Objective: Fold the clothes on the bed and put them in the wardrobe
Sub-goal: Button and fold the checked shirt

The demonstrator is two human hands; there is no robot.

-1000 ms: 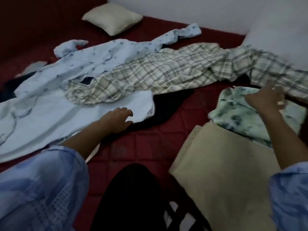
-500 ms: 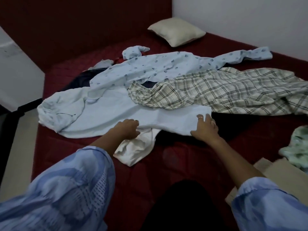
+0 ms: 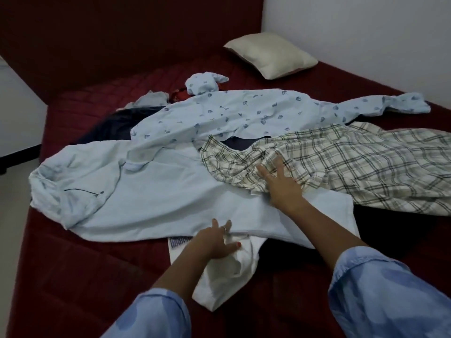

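Head view: right hand (image 3: pixel 280 184), fingers spread, presses the plaid shirt (image 3: pixel 341 164); left hand (image 3: pixel 214 245), fingers straight, rests flat on the pale blue shirt's (image 3: pixel 146 191) near hem.

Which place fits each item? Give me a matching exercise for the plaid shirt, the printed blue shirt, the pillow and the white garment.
Items:
1. plaid shirt
2. printed blue shirt
3. pillow
4. white garment

Places:
A. far corner, by the wall
B. under the left hand
C. under the right hand's spread fingers
D. behind the plaid shirt, sleeves spread

Pairs: 1-C, 2-D, 3-A, 4-B
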